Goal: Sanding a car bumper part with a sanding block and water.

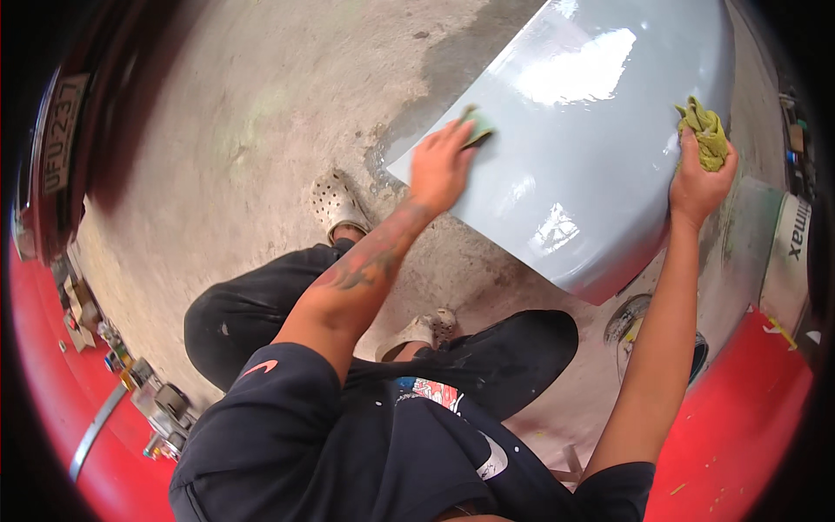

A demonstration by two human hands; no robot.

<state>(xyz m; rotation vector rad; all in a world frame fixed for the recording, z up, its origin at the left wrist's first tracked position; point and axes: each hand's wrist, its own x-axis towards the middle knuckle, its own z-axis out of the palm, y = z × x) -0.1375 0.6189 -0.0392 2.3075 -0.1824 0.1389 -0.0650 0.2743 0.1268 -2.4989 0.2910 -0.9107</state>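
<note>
A glossy, wet-looking light grey curved car body panel (557, 165) lies in front of me. My left hand (442, 170) is on its left edge, fingers closed on a small greenish pad (477, 126) and slightly blurred. The pad is mostly covered by my fingers, so I cannot tell whether it is a sponge or folded sandpaper. At the panel's far right side, my right hand (703, 181) grips a crumpled yellow-green cloth (703, 130), which touches the curved edge.
Concrete floor (252, 113) spreads around the panel, with a dark wet patch along its left edge. Below the panel's right corner stands a round container (628, 326). A dark vehicle end (96, 104) is at the far left. Red surfaces (739, 426) and small cluttered items (161, 400) line both sides.
</note>
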